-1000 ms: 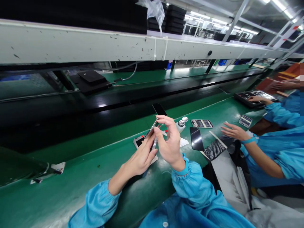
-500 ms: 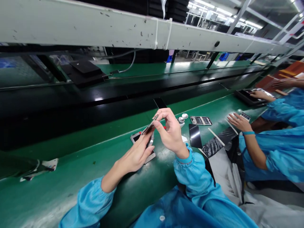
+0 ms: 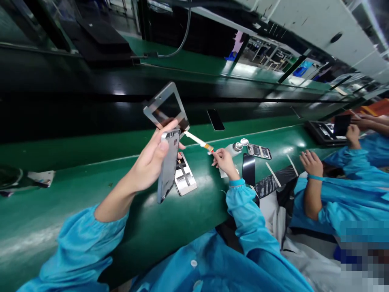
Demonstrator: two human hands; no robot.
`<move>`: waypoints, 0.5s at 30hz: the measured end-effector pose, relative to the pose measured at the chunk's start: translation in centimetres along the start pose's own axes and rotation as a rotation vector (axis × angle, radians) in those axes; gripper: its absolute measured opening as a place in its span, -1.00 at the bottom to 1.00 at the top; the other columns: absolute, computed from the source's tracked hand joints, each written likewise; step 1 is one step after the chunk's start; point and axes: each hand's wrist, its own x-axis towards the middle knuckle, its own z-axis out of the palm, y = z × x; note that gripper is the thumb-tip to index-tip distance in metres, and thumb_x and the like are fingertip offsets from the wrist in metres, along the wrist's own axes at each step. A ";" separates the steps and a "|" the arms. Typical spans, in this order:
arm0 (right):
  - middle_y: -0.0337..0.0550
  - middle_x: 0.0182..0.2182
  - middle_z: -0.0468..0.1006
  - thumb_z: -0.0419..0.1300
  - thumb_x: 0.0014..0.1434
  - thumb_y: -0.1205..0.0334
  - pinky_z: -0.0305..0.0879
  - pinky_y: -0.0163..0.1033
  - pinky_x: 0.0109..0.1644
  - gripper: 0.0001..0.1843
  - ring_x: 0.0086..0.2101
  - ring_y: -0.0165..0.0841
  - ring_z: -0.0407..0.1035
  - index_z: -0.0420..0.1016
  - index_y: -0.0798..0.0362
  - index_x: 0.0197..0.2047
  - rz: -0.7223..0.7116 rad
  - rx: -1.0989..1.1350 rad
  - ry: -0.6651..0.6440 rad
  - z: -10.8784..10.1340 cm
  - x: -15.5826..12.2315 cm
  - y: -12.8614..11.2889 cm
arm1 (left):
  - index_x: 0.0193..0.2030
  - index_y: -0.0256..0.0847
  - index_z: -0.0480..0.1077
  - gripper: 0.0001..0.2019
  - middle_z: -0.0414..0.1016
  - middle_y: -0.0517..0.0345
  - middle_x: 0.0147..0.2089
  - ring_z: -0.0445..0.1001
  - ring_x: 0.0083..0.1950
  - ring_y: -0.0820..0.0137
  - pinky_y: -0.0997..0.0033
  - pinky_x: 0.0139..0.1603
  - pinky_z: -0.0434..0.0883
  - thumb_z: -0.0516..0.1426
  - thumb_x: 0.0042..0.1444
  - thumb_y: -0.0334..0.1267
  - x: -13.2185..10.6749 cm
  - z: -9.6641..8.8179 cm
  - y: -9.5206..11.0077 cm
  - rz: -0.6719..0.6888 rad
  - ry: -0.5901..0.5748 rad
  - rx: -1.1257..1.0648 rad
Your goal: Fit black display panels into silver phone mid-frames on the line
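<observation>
My left hand is closed around a grey phone frame, tilted on edge above the bench. Beyond its fingers a silver-bordered panel with a dark glassy middle stands at an angle; whether it is joined to the frame is hidden. From the panel's lower corner a narrow white strip with an orange, red-tipped end runs rightward. My right hand pinches that red tip between thumb and finger. Below the frame, partly covered by it, a phone with a white-and-black back lies on the green bench.
Right of my hands are a pump bottle with a metal top, an opened phone and a dark glass panel. Another dark phone panel lies farther back. Co-workers' hands and a black tray are at right.
My hands have drawn apart, the right one moving right and down with the strip's tip. My left hand has turned, bringing the frame and panel into view. The camera view has tilted downward.
</observation>
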 end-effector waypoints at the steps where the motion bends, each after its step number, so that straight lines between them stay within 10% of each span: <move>1: -0.38 -0.62 0.43 0.37 0.34 -0.33 0.17 -0.39 -0.66 -0.42 -0.69 -0.37 0.41 0.24 -0.08 -0.30 0.021 -0.027 -0.006 0.5 0.5 0.7 | 0.72 -0.24 0.14 -0.17 0.66 -0.19 0.10 0.69 -0.06 0.17 0.18 -0.05 0.71 0.05 0.57 0.30 0.0 -0.1 0.3 -0.003 0.001 -0.040; 15: -0.19 -0.42 0.63 0.18 0.63 0.20 0.46 -0.33 -0.23 -0.81 -0.45 -0.29 0.66 0.33 0.00 -0.12 0.140 -0.531 0.012 1.6 1.8 0.1 | 0.55 0.13 0.41 -0.33 0.79 0.27 0.04 0.78 -0.10 0.27 0.33 -0.10 0.79 0.21 0.46 0.36 0.1 -0.9 2.1 -0.040 0.028 -0.177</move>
